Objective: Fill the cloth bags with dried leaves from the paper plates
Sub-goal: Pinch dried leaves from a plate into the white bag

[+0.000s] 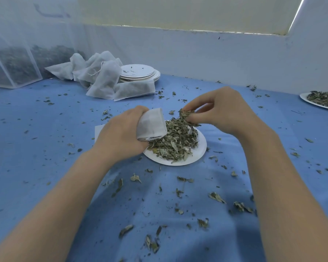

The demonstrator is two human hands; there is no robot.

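A white paper plate [199, 154] heaped with dried leaves [175, 141] sits in the middle of the blue cloth. My left hand [119, 132] grips a small white cloth bag [151, 123] at the plate's left edge, its mouth tilted down toward the leaves. My right hand [220, 110] hovers over the plate's far right side and pinches a clump of dried leaves [185, 114] in its fingertips, just right of the bag.
A pile of white cloth bags [100, 76] lies at the back left beside a stack of paper plates [138, 71]. Mesh containers of leaves [13, 67] stand far left. Another plate of leaves [324, 100] sits at the right edge. Loose leaves litter the blue cloth [45, 129].
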